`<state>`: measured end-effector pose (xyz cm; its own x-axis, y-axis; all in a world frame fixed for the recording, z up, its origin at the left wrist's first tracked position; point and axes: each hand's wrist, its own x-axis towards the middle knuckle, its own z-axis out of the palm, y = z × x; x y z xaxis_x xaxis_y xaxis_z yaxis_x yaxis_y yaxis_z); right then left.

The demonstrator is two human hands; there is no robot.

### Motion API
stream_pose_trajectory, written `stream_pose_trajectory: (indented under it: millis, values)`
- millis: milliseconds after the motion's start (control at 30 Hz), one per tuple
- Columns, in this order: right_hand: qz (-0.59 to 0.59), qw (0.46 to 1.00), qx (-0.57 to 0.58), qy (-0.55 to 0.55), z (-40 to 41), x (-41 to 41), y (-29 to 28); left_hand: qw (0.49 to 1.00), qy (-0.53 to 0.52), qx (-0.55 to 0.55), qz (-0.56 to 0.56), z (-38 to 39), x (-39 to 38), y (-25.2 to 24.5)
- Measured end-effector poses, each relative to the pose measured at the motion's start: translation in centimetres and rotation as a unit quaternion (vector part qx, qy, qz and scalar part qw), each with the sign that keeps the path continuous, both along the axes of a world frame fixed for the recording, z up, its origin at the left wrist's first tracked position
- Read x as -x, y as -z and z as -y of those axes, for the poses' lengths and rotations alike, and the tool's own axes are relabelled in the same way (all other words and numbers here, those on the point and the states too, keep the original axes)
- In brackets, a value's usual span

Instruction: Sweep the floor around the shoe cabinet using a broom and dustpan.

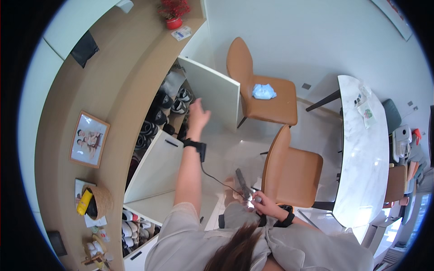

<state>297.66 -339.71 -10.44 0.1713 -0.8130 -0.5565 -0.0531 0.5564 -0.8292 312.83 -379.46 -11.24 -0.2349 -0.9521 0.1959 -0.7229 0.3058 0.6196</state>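
Observation:
My left hand (pixel 199 115) reaches toward the shoe cabinet, beside the inner face of an open cabinet door (pixel 217 91). Its fingers are apart and nothing shows in them. Sneakers (pixel 179 106) and black shoes with a pale emblem (pixel 158 116) stand on the shelves just left of it. Near my lap, my right hand (pixel 265 204) is closed around the handle of a grey duster-like tool (pixel 241 179), whose fuzzy head points up and away from me. A thin black cable runs from my left wrist strap (pixel 196 146) toward my right hand.
Two tan chairs (pixel 276 108) stand to the right, one holding a light blue bag (pixel 263 91). Beyond them is a marble-topped table (pixel 362 189). A second cabinet door (pixel 152 169) juts out at left. The wooden counter (pixel 118 135) holds a framed photo (pixel 89 139) and a woven basket (pixel 102 202).

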Motion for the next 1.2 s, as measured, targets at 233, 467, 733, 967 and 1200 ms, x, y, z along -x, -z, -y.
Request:
stream_pose_trajectory:
  millis: [233,467,733,967,1200]
  values:
    - [-0.176,0.977,0.09,-0.077,-0.4,-0.2,0.8,0.976,0.181,-0.068,0.104,5.1,14.9,1.3]
    - [-0.186,0.979,0.061,-0.055,0.5,-0.3,-1.0,0.978,0.153,0.02,0.143,5.6,15.2,3.9]
    - [-0.202,0.979,0.01,0.021,2.2,-0.6,-1.4,0.982,0.066,0.052,0.171,-0.7,1.7,3.1]
    - [-0.167,0.986,0.022,-0.001,2.2,-0.4,-0.4,0.975,-0.049,0.068,0.208,0.0,-11.8,4.0]
    - [-0.019,0.985,-0.006,0.17,5.3,0.7,2.1,0.979,-0.08,-0.027,0.183,-11.3,-12.0,-1.7]
